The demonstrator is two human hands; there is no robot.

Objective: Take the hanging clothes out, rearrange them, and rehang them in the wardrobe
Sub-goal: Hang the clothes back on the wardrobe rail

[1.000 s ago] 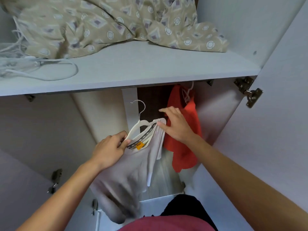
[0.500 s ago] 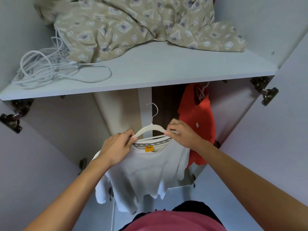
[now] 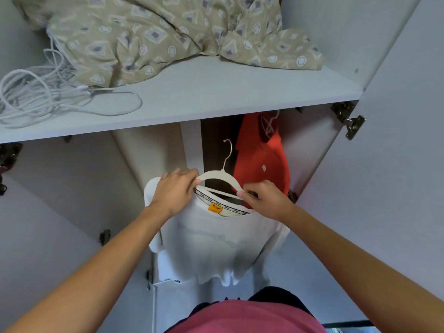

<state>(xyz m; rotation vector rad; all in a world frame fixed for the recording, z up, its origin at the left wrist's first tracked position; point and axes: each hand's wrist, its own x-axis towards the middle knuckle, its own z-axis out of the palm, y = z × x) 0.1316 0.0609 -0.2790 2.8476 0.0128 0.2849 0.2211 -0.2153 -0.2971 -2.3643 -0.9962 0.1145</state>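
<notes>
An open wardrobe (image 3: 396, 116) is seen from below its pale shelf (image 3: 216, 97), on which a beige patterned cloth (image 3: 168, 32) is heaped beside a loose coil of white cable (image 3: 36, 94). Under the shelf, a white T-shirt (image 3: 216, 243) is held out in front of the opening on a cream hanger (image 3: 217, 175), whose metal hook (image 3: 228, 150) is free in the air and caught on nothing. A red garment (image 3: 262, 159) is hung just behind and to the right, inside the wardrobe. The left end of the hanger is pinched together with the shirt's shoulder by the left hand (image 3: 174, 191). The right end, at the collar, is pinched by the right hand (image 3: 266, 200). A small orange label (image 3: 215, 208) is shown inside the neckline.
</notes>
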